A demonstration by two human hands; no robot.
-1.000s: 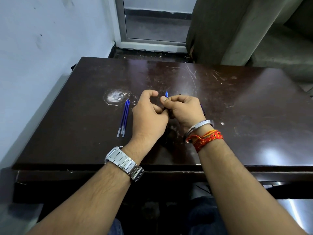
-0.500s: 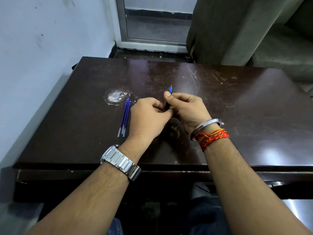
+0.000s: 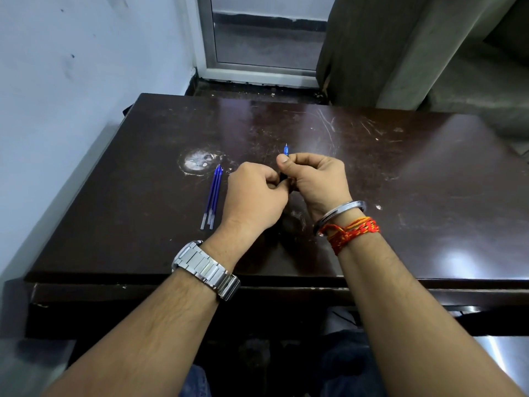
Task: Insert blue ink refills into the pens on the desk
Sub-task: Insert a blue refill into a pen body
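Note:
My right hand (image 3: pixel 315 181) pinches a blue ink refill (image 3: pixel 285 149) whose tip sticks up past the thumb. My left hand (image 3: pixel 254 196) is curled against it and grips a dark pen part (image 3: pixel 284 176), mostly hidden between the two hands. Both hands hover just above the middle of the dark wooden desk (image 3: pixel 400 181). A few spare blue refills (image 3: pixel 213 196) lie side by side on the desk, left of my left hand.
A pale worn patch (image 3: pixel 197 161) marks the desk beyond the spare refills. A wall (image 3: pixel 71 96) runs along the desk's left side. A door frame (image 3: pixel 257 73) and a curtain (image 3: pixel 357 53) stand behind the desk's far edge.
The refill tip has risen higher above my right thumb, and both hands have closed tighter together and shifted slightly away from me.

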